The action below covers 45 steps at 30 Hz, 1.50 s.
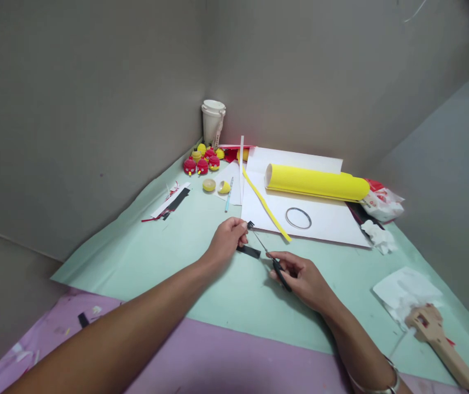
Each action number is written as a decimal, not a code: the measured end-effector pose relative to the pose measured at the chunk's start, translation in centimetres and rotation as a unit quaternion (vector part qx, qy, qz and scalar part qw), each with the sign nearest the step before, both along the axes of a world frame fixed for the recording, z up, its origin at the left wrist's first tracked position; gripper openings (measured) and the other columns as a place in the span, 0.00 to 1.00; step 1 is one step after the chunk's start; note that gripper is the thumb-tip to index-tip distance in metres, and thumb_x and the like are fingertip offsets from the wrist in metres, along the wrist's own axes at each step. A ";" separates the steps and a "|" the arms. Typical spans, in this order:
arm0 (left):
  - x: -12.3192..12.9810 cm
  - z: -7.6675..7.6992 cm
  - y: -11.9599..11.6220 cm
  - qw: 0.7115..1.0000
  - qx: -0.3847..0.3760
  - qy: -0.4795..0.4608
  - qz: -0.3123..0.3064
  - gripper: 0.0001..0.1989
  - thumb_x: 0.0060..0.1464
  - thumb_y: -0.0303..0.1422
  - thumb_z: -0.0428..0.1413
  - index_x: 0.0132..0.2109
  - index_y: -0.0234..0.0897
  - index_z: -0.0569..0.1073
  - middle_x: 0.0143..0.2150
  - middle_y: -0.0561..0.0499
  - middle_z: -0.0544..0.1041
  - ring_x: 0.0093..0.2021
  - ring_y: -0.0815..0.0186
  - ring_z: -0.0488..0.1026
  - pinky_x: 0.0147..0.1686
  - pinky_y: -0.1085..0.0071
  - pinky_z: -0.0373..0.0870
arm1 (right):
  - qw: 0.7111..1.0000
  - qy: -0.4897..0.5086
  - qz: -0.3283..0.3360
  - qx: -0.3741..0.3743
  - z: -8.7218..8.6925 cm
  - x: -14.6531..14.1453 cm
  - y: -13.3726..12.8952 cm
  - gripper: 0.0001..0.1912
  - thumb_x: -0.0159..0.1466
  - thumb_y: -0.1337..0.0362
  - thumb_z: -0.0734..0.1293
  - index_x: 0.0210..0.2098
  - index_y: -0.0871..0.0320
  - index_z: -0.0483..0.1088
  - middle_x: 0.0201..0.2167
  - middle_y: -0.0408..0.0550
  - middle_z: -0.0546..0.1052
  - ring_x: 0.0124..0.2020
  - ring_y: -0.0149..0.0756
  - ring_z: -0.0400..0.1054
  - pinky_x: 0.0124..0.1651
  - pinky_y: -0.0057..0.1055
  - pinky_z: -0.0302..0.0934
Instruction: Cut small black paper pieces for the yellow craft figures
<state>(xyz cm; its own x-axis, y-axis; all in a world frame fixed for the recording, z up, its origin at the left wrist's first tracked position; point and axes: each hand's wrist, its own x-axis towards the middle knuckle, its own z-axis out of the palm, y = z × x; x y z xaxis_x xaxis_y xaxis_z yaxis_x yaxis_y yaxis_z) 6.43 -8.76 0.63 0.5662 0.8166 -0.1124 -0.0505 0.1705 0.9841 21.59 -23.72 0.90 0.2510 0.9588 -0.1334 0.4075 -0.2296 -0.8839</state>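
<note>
My left hand (230, 234) pinches a small black fringed paper piece (251, 225) between thumb and fingertips. In my right hand (301, 275) is a pair of scissors (280, 272) with black handles, the fingers around them. The thin blades reach up and left, their tips close beside the fringed piece; whether they touch it I cannot tell. Just below my left hand, a black paper strip (249, 251) lies on the pale green sheet (201, 284).
Yellow corrugated paper roll (316, 182) and grey ring (299, 218) rest on white board (328, 227). Behind left are red and yellow round figures (202, 166), two half shells (209, 185), a blue pen (229, 196) and white cup (213, 123). A glue gun (433, 328) lies right.
</note>
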 end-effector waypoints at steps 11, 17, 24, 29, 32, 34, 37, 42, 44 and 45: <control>0.0 0.0 -0.2 1.000 0.001 0.004 -0.007 0.08 0.55 0.36 0.53 0.34 0.36 0.66 0.24 0.55 0.68 0.25 0.71 0.64 0.29 0.72 0.60 | 1.000 -0.008 0.000 0.001 0.0 0.0 0.0 0.20 0.57 0.57 0.70 0.47 0.57 0.75 0.21 0.36 0.56 0.24 0.30 0.49 0.28 0.28 0.48; 0.1 -0.1 -0.2 1.000 0.003 0.005 -0.010 0.08 0.55 0.36 0.53 0.34 0.36 0.67 0.25 0.55 0.69 0.25 0.71 0.64 0.30 0.72 0.60 | 1.000 -0.009 -0.001 0.004 0.1 -0.1 0.0 0.20 0.57 0.58 0.69 0.47 0.58 0.75 0.21 0.37 0.57 0.24 0.30 0.50 0.28 0.28 0.49; 0.1 -0.1 -0.3 1.000 0.006 0.008 -0.014 0.08 0.56 0.37 0.53 0.34 0.36 0.67 0.24 0.55 0.69 0.25 0.71 0.64 0.30 0.72 0.60 | 1.000 -0.012 0.001 0.006 0.1 -0.1 0.1 0.21 0.57 0.57 0.69 0.48 0.58 0.75 0.22 0.37 0.56 0.24 0.30 0.50 0.28 0.28 0.49; 0.0 -0.2 -0.2 1.000 0.008 0.010 -0.017 0.09 0.56 0.38 0.53 0.34 0.36 0.67 0.24 0.55 0.69 0.25 0.71 0.64 0.30 0.72 0.60 | 1.000 -0.023 0.001 0.006 0.1 0.0 0.0 0.20 0.57 0.57 0.69 0.48 0.58 0.75 0.21 0.37 0.56 0.24 0.30 0.50 0.28 0.28 0.49; 0.0 -0.3 -0.2 1.000 0.006 0.007 -0.017 0.09 0.56 0.38 0.53 0.34 0.36 0.67 0.24 0.55 0.69 0.25 0.71 0.64 0.30 0.72 0.60 | 1.000 -0.026 -0.001 0.009 0.1 -0.1 0.0 0.20 0.57 0.57 0.69 0.48 0.58 0.75 0.21 0.37 0.57 0.24 0.30 0.50 0.27 0.27 0.50; -0.1 -0.3 -0.3 1.000 0.005 0.006 -0.016 0.09 0.56 0.37 0.53 0.34 0.36 0.67 0.24 0.55 0.69 0.25 0.71 0.64 0.30 0.72 0.60 | 1.000 -0.025 -0.001 0.009 0.2 -0.1 0.0 0.21 0.57 0.57 0.69 0.48 0.58 0.75 0.21 0.37 0.57 0.24 0.30 0.50 0.27 0.27 0.50; 0.0 -0.2 -0.3 1.000 0.004 0.004 -0.016 0.08 0.55 0.37 0.53 0.34 0.36 0.67 0.24 0.55 0.69 0.25 0.71 0.64 0.30 0.72 0.60 | 1.000 -0.024 -0.001 0.010 0.2 -0.2 0.0 0.21 0.57 0.57 0.69 0.48 0.57 0.75 0.21 0.37 0.57 0.23 0.30 0.50 0.27 0.27 0.51; 0.0 -0.1 -0.2 1.000 0.001 0.002 -0.019 0.08 0.55 0.37 0.53 0.34 0.36 0.67 0.23 0.55 0.69 0.24 0.71 0.65 0.29 0.72 0.60 | 1.000 -0.026 0.001 0.018 0.0 -0.1 0.0 0.21 0.57 0.56 0.69 0.48 0.57 0.75 0.21 0.37 0.57 0.23 0.30 0.51 0.27 0.27 0.53; 0.0 0.0 -0.2 1.000 0.001 0.004 -0.020 0.08 0.55 0.37 0.53 0.33 0.36 0.67 0.23 0.55 0.69 0.24 0.71 0.64 0.29 0.72 0.60 | 1.000 -0.025 0.002 0.018 -0.1 0.0 0.0 0.21 0.57 0.56 0.69 0.48 0.57 0.75 0.21 0.37 0.57 0.23 0.30 0.51 0.27 0.27 0.52; 0.0 0.0 -0.2 1.000 0.001 0.005 -0.020 0.08 0.55 0.37 0.53 0.33 0.36 0.67 0.23 0.55 0.69 0.24 0.71 0.64 0.29 0.72 0.60 | 1.000 -0.025 0.003 0.018 -0.1 0.0 0.0 0.21 0.57 0.56 0.69 0.48 0.57 0.76 0.21 0.37 0.57 0.23 0.30 0.51 0.27 0.27 0.52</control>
<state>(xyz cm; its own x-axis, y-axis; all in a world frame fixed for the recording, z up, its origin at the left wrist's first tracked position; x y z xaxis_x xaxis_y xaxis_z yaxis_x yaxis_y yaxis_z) 6.40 -8.99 0.60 0.5970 0.7938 -0.1164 -0.0343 0.1702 0.9848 21.58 -23.69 0.83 0.2510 0.9641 -0.0873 0.4518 -0.1964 -0.8702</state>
